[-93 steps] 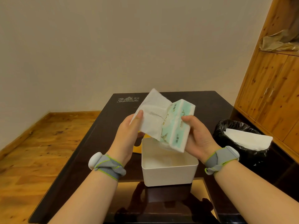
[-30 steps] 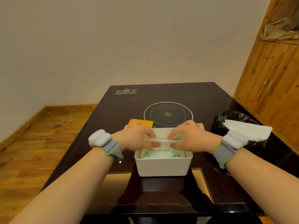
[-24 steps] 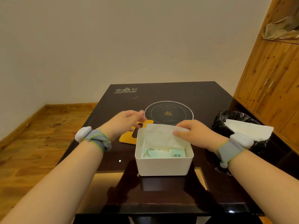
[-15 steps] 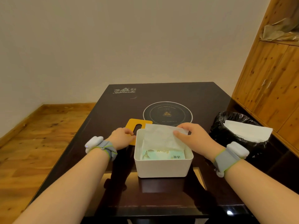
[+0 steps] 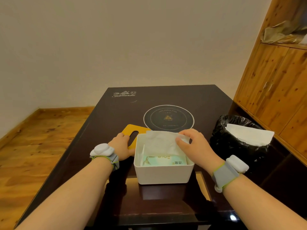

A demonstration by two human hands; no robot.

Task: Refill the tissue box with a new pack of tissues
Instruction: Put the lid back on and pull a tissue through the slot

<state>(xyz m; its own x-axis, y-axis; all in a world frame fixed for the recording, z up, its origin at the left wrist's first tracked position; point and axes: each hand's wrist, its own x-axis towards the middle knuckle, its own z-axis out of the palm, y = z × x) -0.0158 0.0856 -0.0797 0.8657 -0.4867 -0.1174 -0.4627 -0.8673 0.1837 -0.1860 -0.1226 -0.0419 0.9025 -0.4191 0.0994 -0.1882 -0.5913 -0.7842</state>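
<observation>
Left hand [image 5: 122, 147] on the yellow lid [image 5: 132, 136], fingers curled on its near edge, grip closed on it, flat on the dark table [image 5: 103, 130] just left of the white tissue box [image 5: 163, 173]. Inside the open box, the green tissue pack [image 5: 163, 161] lying flat. Above it, one white tissue [image 5: 160, 143] pulled upright, pinched in the right hand [image 5: 196, 148]. Farther right, beside the table, a black-lined bin [image 5: 232, 143] with white paper inside.
</observation>
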